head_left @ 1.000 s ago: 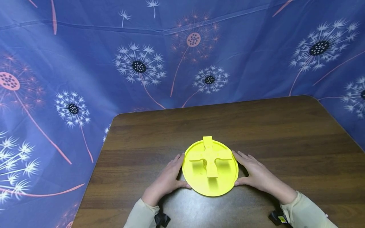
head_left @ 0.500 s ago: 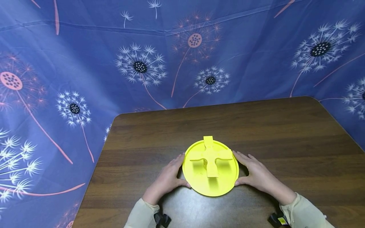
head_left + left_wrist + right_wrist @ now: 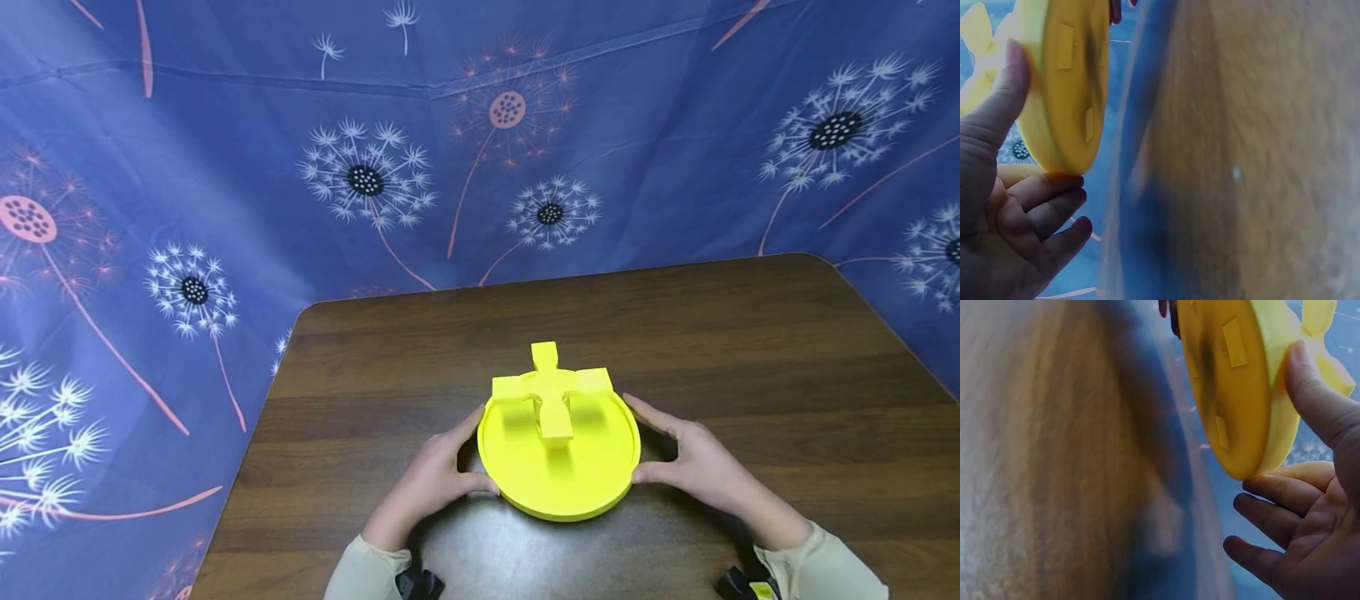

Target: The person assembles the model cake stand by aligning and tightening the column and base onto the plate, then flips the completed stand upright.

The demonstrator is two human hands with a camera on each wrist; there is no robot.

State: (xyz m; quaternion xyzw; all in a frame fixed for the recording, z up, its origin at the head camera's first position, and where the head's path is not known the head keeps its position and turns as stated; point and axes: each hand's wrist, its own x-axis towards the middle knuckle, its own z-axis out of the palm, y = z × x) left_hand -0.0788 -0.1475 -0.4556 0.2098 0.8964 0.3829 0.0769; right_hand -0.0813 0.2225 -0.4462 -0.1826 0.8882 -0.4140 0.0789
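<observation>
A round yellow disc (image 3: 562,487) with a raised rim bears a four-armed yellow cross piece (image 3: 553,390) on its top. My left hand (image 3: 435,477) grips the disc's left edge, and my right hand (image 3: 705,467) grips the right edge opposite. Both wrist views look at the underside, so the disc is up off the table; small rectangular tabs (image 3: 1065,47) show there. In the left wrist view the thumb (image 3: 1007,87) presses the side wall while fingers support the lower edge. The right wrist view shows the same hold, its thumb (image 3: 1313,394) on the wall.
A dark wood-grain table (image 3: 360,358) lies beneath, with rounded far corners. Behind it hangs a blue cloth (image 3: 247,167) printed with dandelions. Black straps (image 3: 420,583) sit at both wrists, below pale sleeves (image 3: 821,562).
Both hands have raised the disc from the table; it looks larger and the cross piece stands higher in the head view. The right hand has shifted slightly right.
</observation>
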